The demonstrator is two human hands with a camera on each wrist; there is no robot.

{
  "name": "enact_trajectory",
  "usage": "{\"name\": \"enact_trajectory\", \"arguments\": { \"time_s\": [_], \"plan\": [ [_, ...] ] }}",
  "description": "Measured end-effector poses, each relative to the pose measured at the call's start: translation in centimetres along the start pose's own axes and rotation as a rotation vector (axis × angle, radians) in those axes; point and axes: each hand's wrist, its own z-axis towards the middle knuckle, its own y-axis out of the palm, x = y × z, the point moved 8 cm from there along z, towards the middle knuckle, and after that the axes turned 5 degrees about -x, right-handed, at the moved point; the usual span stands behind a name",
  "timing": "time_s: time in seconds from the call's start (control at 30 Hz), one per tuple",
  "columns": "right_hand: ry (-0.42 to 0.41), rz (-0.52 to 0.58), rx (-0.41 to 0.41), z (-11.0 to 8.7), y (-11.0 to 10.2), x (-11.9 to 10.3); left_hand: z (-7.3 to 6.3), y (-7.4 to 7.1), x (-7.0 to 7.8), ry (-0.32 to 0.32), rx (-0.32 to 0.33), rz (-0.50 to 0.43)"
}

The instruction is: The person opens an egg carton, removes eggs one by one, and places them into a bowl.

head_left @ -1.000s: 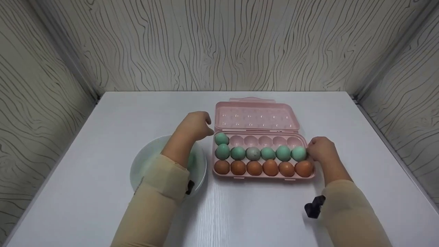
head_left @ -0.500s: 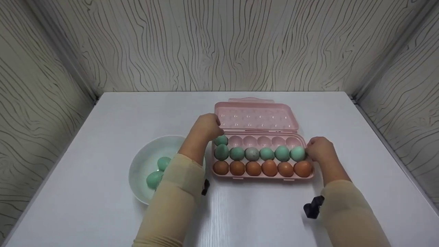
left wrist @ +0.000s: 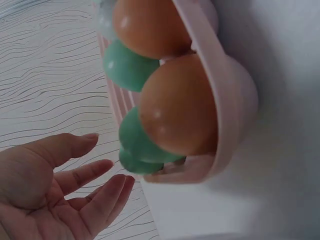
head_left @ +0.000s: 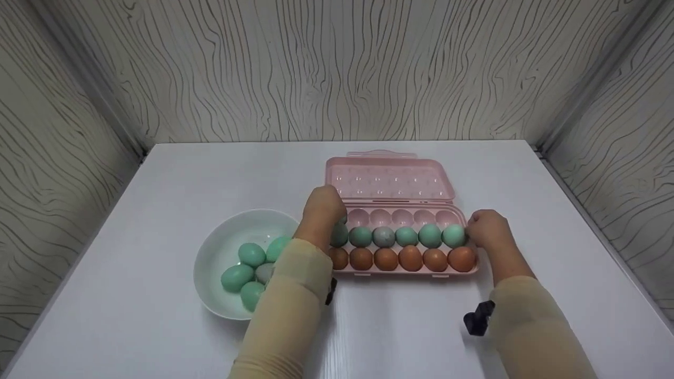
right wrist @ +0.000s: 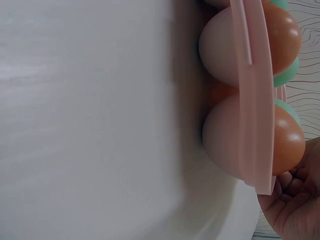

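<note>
A pink plastic egg carton (head_left: 447, 273) lies with its lid (head_left: 389, 179) raised behind it. Its front row holds brown eggs (head_left: 386, 259), its middle row green eggs (head_left: 430, 236) and a greyish one. At the back row's left end sits one green egg (left wrist: 135, 162). My left hand (head_left: 322, 206) is over that corner, hiding most of this egg in the head view. In the left wrist view its fingers and thumb are spread apart beside the egg, not touching it. With curled fingers, my right hand (head_left: 489, 229) holds the carton's right end.
Left of the carton stands a white bowl (head_left: 208, 268) with several green eggs (head_left: 237, 278) and a greyish one; my left forearm covers part of it. Both stand on a white table (head_left: 131, 252), enclosed by wood-patterned panels (head_left: 326, 68).
My left hand has moved right, from beside the carton to over its back left corner, uncovering more of the bowl. The right hand stays at the carton's right end.
</note>
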Motion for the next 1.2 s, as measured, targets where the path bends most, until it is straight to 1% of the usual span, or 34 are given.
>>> {"name": "enact_trajectory", "arguments": {
  "time_s": [0.07,0.3,0.37,0.43,0.6,0.7,0.8,0.87,0.97,1.1,1.2],
  "plan": [
    [0.005,0.008,-0.007,0.0,0.0,0.0,0.0,0.2,0.0,-0.023,0.003,0.035],
    [0.036,0.034,-0.019,-0.2,0.0,0.1,0.4,1.2,0.0,-0.074,0.007,0.035],
    [0.033,0.03,-0.019,-0.2,0.0,0.0,0.5,1.5,-0.1,-0.088,0.002,0.056],
    [0.028,0.024,-0.017,-0.2,0.0,0.0,0.6,1.8,-0.2,-0.102,-0.007,0.052],
    [0.024,0.024,-0.008,-0.2,0.0,0.2,0.7,2.2,0.1,-0.093,0.0,0.079],
    [0.015,0.034,0.0,-0.2,0.0,0.1,0.9,2.4,0.2,-0.081,0.014,0.149],
    [-0.002,0.035,0.012,-0.3,-0.1,0.0,1.1,2.6,0.2,-0.072,0.023,0.199],
    [-0.002,0.035,0.012,-0.2,-0.1,-0.1,1.2,2.7,0.3,-0.066,0.031,0.215],
    [0.018,0.033,-0.005,-0.1,0.0,0.1,1.2,2.6,0.3,-0.06,0.036,0.212],
    [0.047,0.034,-0.031,0.0,0.2,0.3,1.3,2.7,0.3,-0.06,0.027,0.198],
    [0.042,0.04,-0.028,0.0,0.2,0.4,1.3,2.8,0.2,-0.058,0.018,0.204]
  ]
}}
